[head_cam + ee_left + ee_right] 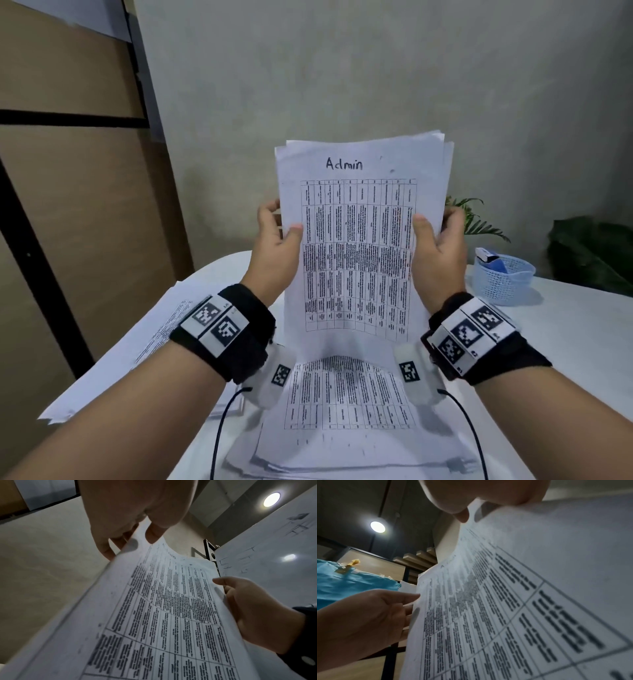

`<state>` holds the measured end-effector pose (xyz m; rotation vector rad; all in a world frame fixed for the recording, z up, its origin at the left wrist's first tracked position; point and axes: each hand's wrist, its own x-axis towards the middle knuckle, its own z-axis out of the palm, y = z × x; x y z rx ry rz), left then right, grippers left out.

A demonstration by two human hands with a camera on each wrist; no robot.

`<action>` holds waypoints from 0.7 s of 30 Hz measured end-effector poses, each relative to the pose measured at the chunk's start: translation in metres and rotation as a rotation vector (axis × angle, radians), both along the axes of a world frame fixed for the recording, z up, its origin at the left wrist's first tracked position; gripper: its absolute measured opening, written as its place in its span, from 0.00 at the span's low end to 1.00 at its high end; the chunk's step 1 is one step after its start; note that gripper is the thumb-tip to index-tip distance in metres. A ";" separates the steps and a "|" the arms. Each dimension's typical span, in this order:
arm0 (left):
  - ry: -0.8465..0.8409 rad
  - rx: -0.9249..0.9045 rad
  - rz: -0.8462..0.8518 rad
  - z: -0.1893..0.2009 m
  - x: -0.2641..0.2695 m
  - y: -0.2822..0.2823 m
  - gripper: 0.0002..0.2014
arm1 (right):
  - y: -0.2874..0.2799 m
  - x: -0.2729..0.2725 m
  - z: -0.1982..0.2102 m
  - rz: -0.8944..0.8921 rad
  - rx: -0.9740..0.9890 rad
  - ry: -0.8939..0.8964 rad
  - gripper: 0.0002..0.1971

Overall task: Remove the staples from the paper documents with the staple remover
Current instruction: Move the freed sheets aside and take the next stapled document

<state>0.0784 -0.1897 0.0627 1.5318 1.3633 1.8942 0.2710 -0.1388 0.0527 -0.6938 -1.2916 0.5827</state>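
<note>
Both the left hand [275, 240] and right hand [436, 245] hold the document stack [359, 240] upright at frame centre; no staple remover is visible, so removal seems not yet begun.

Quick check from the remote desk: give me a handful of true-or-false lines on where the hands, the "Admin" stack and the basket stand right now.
1. Both hands hold the "Admin" stack upright above the table. True: left hand grips its left edge, right hand its right edge.
2. The right hand holds a staple remover. False: it holds only the paper.
3. The blue basket stands on the table to the right. True.
4. The basket lies tipped on its side. False: it stands upright.
5. More printed sheets lie flat on the table below the held stack. True.
</note>
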 end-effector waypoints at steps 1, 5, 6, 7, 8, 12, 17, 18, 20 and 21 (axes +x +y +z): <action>-0.011 -0.003 -0.006 0.001 0.002 0.001 0.13 | 0.001 0.002 -0.003 -0.028 0.012 0.007 0.03; -0.008 0.029 -0.025 0.008 0.011 0.006 0.28 | 0.004 0.010 -0.015 -0.127 0.061 -0.039 0.09; 0.005 0.050 -0.007 0.012 0.013 0.007 0.32 | 0.004 0.011 -0.017 -0.132 0.070 -0.036 0.11; 0.023 0.081 0.021 0.017 0.015 0.008 0.34 | 0.003 0.012 -0.018 -0.135 0.081 -0.019 0.12; 0.051 0.112 0.050 0.021 0.014 0.011 0.34 | 0.004 0.014 -0.018 -0.139 0.092 0.000 0.12; 0.115 0.182 0.103 0.038 0.012 0.014 0.24 | 0.004 0.016 -0.015 -0.150 0.120 0.036 0.08; -0.071 0.180 0.042 0.047 0.004 0.017 0.13 | 0.007 0.019 -0.009 -0.112 0.161 0.066 0.12; -0.126 0.147 0.011 0.048 0.001 0.018 0.11 | 0.007 0.019 -0.008 -0.083 0.167 0.075 0.12; -0.207 0.076 -0.062 0.047 -0.002 0.017 0.07 | 0.008 0.020 -0.007 -0.038 0.165 0.070 0.12; -0.226 0.057 -0.082 0.045 -0.004 0.018 0.06 | 0.008 0.020 -0.006 -0.021 0.159 0.066 0.12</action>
